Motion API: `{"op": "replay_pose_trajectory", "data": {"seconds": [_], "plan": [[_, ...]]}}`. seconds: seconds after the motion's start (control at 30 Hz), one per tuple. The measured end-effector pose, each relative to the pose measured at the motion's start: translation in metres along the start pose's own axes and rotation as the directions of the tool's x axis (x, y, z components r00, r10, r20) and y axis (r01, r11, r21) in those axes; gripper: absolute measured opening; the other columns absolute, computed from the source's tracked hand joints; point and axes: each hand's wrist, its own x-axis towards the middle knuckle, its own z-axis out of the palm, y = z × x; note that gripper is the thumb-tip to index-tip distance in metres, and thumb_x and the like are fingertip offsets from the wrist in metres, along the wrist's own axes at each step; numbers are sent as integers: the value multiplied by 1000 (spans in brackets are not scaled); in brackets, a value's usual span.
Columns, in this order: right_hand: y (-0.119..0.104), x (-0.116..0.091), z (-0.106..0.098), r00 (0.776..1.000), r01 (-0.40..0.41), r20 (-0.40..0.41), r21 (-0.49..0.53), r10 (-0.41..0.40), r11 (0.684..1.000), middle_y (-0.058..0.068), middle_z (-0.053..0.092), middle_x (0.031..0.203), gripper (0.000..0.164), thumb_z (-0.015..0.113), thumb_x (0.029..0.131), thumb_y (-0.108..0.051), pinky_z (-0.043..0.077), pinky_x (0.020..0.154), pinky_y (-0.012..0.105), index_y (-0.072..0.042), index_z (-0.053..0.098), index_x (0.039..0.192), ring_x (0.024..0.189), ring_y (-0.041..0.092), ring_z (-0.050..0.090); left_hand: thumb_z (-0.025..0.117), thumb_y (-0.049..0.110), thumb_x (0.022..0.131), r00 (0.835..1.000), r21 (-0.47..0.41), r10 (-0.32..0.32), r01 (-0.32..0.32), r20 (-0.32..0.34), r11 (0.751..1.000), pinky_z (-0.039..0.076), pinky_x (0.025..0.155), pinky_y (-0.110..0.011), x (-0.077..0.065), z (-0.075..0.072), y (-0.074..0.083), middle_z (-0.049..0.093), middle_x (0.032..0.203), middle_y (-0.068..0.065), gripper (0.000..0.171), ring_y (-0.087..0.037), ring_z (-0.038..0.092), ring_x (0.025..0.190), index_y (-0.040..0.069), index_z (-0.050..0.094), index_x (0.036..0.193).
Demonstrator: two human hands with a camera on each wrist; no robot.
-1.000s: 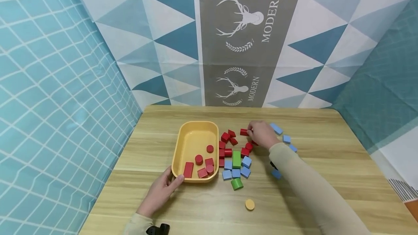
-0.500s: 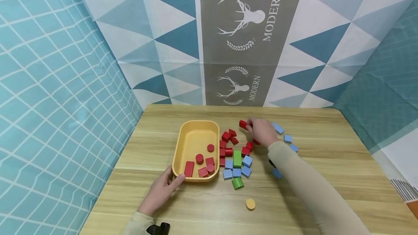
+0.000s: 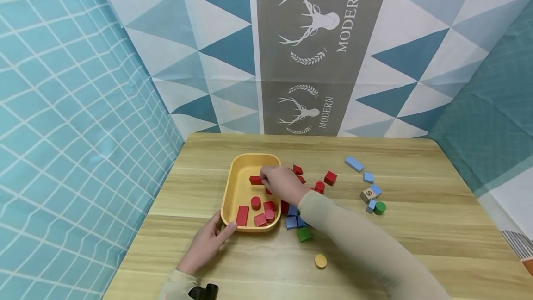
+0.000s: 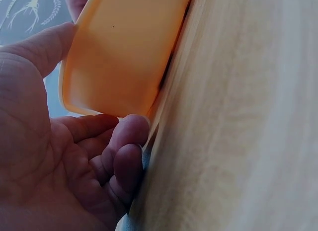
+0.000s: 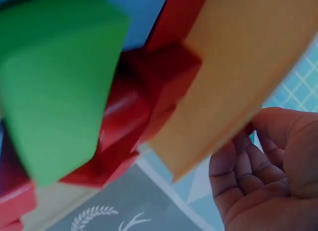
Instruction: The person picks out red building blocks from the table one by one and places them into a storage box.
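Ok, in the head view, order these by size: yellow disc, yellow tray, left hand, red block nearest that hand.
Yellow tray, largest
Left hand
Red block
Yellow disc, somewhat smaller

Right hand pinching, right forearm outstretched (sleeved), left hand gripping

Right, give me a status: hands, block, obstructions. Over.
Left hand gripping near-left corner of yellow tray. Right hand pinching red block over tray. Possible obstruction: other red pieces inside.
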Motion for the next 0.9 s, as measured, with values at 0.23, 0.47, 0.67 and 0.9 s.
{"op": "replay_pose_trajectory", "data": {"seconds": [0.23, 0.47, 0.67, 0.9], "plan": [[-12, 6, 11, 996, -24, 79, -117, 33, 993, -9, 64, 77, 8, 70, 93, -29, 52, 64, 27, -21, 70, 96, 65, 10, 53, 64, 41, 96, 1000, -6, -4, 4, -19, 1000, 42, 44, -26, -1, 2, 1, 55, 75, -6, 65, -17, 49, 52, 17, 39, 151], [-17, 1, 20, 992, 23, 129, -174, 0, 984, -9, 68, 76, 12, 68, 94, -30, 51, 66, 32, -22, 77, 97, 65, 12, 55, 64, 44, 95, 1000, 1, -13, 13, -2, 1000, 41, 44, -25, 1, 0, 0, 54, 75, -8, 67, -17, 50, 52, 17, 39, 151], [-16, 0, 30, 987, 50, 156, -169, -23, 984, -12, 63, 68, 17, 64, 96, -26, 47, 73, 36, -24, 76, 83, 64, 11, 52, 64, 44, 95, 1000, 13, 1, -1, -9, 1000, 42, 44, -26, 1, 0, 0, 54, 74, -8, 66, -17, 50, 52, 17, 40, 151], [-1, -9, 4, 994, 111, -7, -118, -113, 987, -9, 70, 83, 13, 66, 95, -27, 53, 71, 33, -21, 77, 93, 74, 10, 59, 64, 40, 96, 1000, 2, 20, -20, -10, 1000, 43, 46, -26, 0, 1, 0, 56, 77, -6, 66, -17, 49, 54, 16, 39, 151]]}}
